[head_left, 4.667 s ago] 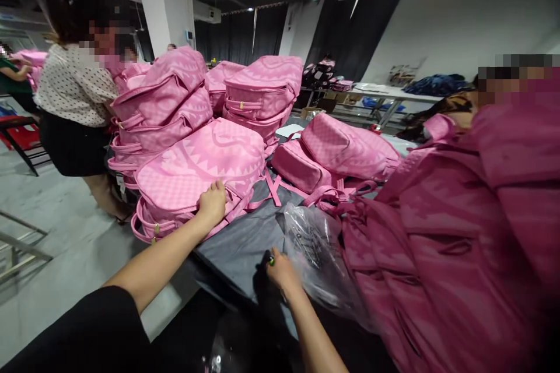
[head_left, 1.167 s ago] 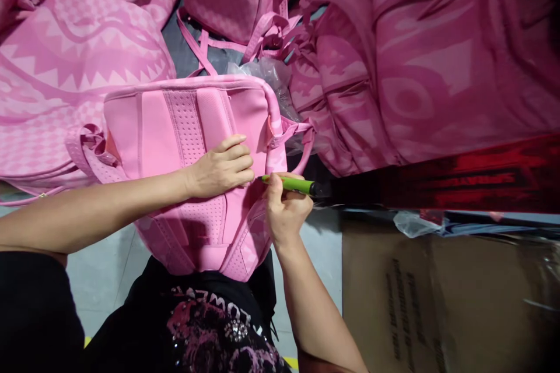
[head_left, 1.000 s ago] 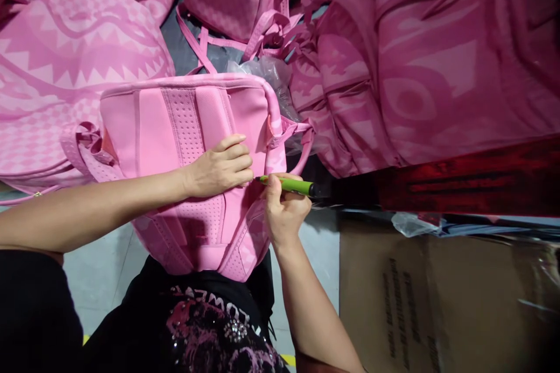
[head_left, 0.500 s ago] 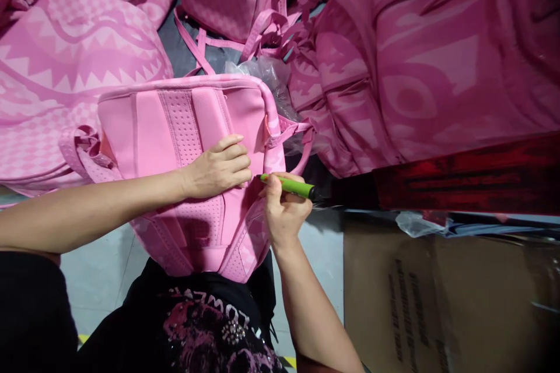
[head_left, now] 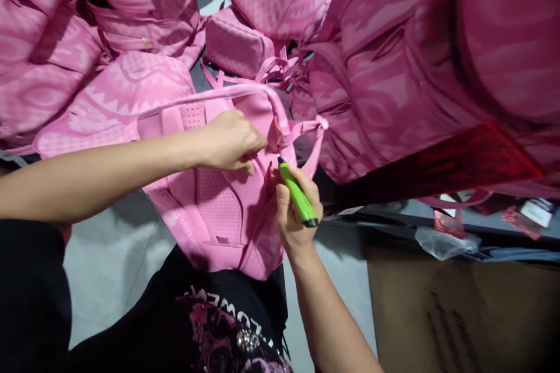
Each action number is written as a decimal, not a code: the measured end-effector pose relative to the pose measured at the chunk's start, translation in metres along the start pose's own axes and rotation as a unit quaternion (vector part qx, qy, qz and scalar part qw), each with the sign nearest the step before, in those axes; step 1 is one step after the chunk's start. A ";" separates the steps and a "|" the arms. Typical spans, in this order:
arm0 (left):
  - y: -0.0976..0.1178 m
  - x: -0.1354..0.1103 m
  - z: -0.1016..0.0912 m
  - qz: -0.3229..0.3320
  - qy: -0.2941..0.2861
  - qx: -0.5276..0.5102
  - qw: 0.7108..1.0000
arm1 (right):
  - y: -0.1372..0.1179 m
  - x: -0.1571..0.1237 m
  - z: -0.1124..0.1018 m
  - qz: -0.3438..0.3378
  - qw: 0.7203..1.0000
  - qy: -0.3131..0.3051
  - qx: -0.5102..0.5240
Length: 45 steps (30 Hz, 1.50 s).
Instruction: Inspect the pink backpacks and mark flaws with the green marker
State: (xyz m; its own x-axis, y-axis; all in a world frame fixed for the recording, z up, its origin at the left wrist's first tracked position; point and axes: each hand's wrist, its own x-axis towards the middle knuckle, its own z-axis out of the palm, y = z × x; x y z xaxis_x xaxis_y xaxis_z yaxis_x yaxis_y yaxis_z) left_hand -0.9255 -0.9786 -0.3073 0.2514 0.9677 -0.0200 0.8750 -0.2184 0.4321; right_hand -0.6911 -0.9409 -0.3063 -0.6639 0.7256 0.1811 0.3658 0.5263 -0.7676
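Note:
A pink backpack leans in front of my body with its padded back panel and straps facing me. My left hand is closed on the fabric of the back panel, its fingers curled and partly hidden. In my right hand is a slim green pen-like tool with black ends; its exact kind cannot be made out. The tool's upper black tip points at the backpack's right side edge, close to a knotted strap. Whether the tip touches the fabric is unclear.
More pink patterned backpacks crowd the far side and left. A large stack of pink bags stands at the right above a dark red panel. Below are clear plastic and a brown cardboard box.
The view has lifted and shows more bags behind. My left hand has moved up the panel toward its right edge. The green tool has turned from nearly level to steeply slanted, tip upward.

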 end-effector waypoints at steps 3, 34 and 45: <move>0.036 -0.037 -0.045 -0.047 0.062 -0.049 0.996 | -0.041 0.014 -0.011 -0.153 0.988 -0.034 -0.016; 0.016 -0.048 0.066 -0.132 -0.056 0.067 0.987 | 0.010 0.005 0.015 0.032 0.950 -0.310 -0.004; 0.013 -0.039 0.071 -0.175 -0.087 0.036 0.980 | -0.003 0.069 0.017 0.011 0.801 -0.590 -0.106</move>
State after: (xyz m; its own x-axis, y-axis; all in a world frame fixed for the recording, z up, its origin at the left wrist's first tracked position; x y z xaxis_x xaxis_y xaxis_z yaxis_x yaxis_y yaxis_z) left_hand -0.8950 -1.0279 -0.3650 -0.0083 0.9500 -0.3121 0.9457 0.1089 0.3064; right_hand -0.7488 -0.9000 -0.3022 -0.7643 -0.1215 -0.6333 0.4057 0.6727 -0.6187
